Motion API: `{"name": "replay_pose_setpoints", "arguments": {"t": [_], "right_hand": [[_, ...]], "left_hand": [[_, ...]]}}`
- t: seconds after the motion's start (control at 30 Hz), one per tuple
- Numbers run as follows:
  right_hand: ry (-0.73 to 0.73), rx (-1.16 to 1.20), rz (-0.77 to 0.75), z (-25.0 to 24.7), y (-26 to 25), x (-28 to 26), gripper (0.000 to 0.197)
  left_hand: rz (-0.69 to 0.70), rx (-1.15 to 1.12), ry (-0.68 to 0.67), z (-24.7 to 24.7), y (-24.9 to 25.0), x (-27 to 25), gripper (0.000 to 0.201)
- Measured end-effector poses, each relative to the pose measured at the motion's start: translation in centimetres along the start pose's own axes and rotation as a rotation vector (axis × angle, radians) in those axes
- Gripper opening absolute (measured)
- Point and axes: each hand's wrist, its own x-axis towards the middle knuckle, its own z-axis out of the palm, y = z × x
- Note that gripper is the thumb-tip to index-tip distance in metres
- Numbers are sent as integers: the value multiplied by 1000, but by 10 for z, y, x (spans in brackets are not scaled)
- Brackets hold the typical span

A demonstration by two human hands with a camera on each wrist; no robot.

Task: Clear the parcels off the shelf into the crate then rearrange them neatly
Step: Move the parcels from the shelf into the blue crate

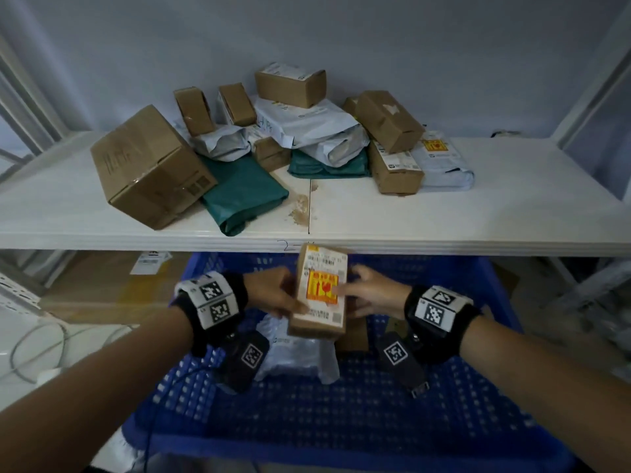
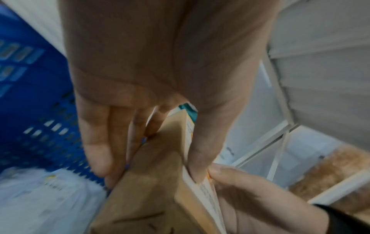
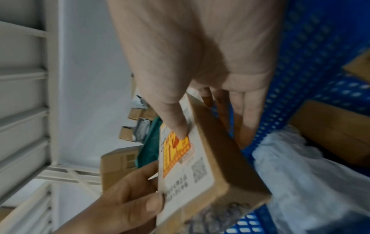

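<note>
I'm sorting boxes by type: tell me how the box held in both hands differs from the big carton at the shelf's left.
The held box is small and flat; the big carton is far bulkier. The held box carries a white label with an orange sticker; the carton shows plain printed cardboard. The held box is gripped by the left hand and right hand over the blue crate; the carton rests on the shelf. Both are brown cardboard.

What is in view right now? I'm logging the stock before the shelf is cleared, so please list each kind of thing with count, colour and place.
Held box: one, brown with a white label and orange sticker, above the crate.
Crate: one, blue, below the shelf edge.
Poly bag: one, pale, inside the crate.
Shelf: one, white.
Cardboard boxes: about eight, brown, on the shelf; some partly hidden.
Green mailers: two, on the shelf.
Pale mailers: several, piled at the shelf's middle and right; exact count unclear.
Left hand: grips the box's left side.
Right hand: grips its right side.
</note>
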Motion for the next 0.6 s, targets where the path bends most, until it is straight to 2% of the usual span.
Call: {"name": "replay_pose_setpoints", "arguments": {"t": [0.03,0.1,0.2,0.23,0.3,0.4,0.47,0.5,0.53,0.6], "right_hand": [[9,-30,53,3,11,2,70],[-30,-123,131,9,31,7,63],[-175,-178,195,17,58,7,21],[-220,-175,203,22,67,10,18],[-253,-300,161,30,93,33,20],[-223,-437,216,21,188,130,26],[-200,-413,326,13,196,142,34],[-188,-408,354,13,183,131,37],[-174,-416,358,12,165,115,40],[-157,-389,438,3,170,117,43]], "left_hand": [[-34,17,-34,9,-7,8,6],[-142,0,-113,26,-26,26,12],[-319,-104,-224,64,-54,51,17],[-365,-104,-230,77,-59,57,25],[-429,-41,-218,98,-61,65,39],[-523,-1,-258,119,-67,87,45],[-535,6,-242,123,-72,101,45],[-539,-6,-231,123,-74,108,42],[-549,-29,-230,123,-77,113,36],[-591,-56,-261,121,-76,119,15]]}}
